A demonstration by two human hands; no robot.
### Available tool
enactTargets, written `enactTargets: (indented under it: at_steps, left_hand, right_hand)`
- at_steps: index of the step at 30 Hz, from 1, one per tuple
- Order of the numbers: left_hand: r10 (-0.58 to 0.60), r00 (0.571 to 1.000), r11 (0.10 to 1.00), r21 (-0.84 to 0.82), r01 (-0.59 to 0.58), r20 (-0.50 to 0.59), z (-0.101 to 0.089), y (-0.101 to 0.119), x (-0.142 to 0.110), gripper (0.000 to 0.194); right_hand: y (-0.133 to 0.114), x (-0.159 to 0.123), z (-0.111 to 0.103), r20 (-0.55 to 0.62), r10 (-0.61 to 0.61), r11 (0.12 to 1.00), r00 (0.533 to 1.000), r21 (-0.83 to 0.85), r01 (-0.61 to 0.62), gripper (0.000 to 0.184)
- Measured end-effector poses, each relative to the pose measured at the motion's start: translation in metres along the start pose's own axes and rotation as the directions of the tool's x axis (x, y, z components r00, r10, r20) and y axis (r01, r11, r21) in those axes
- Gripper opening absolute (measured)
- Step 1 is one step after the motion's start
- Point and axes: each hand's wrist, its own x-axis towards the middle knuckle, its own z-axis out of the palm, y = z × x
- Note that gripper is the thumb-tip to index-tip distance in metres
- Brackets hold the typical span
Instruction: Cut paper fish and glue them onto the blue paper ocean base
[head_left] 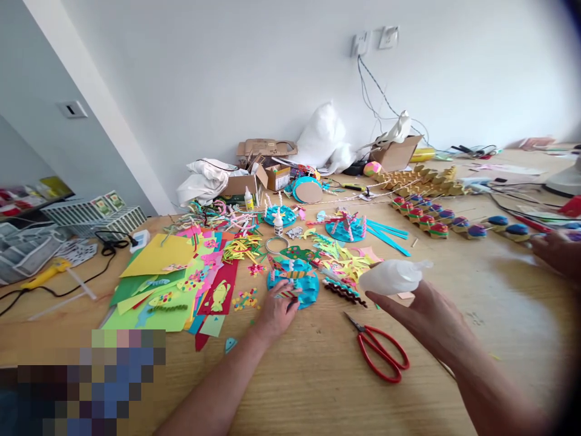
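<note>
My left hand (278, 315) is at the front edge of a round blue paper craft (310, 289), its fingers closed on that edge beside a small striped paper piece (290, 293). An orange-and-dark striped paper fish and light blue shapes sit on the craft. Raised over the table on the right, my right hand (420, 306) is closed around a white translucent plastic bottle (390, 277), which is tilted on its side. Red-handled scissors (384, 354) lie between my forearms. Dark brown and blue twisted strips (344, 292) lie just right of the craft.
Coloured paper sheets (154, 260) spread out on the left. Behind are a tape ring (277, 244), a glue bottle (278, 223) and another blue craft (347, 229). Painted egg-carton strips (438, 218) run along the right. Another person's hand (556, 249) reaches in at the right edge.
</note>
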Motion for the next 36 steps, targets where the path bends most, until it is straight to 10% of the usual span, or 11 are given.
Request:
enactTargets:
  at_steps: [12, 36]
  left_hand:
    - [0.028, 0.999, 1.0, 0.002, -0.028, -0.044, 0.014, -0.01, -0.004, 0.028]
    - [0.054, 0.998, 0.998, 0.037, -0.053, -0.043, 0.012, -0.01, -0.002, 0.027]
  right_hand:
    - [0.011, -0.009, 0.023, 0.103, -0.047, 0.969, 0.994, 0.245, 0.02, 0.035]
    - [0.033, -0.027, 0.052, 0.329, 0.298, 0.43, 0.896, 0.792, -0.434, 0.049]
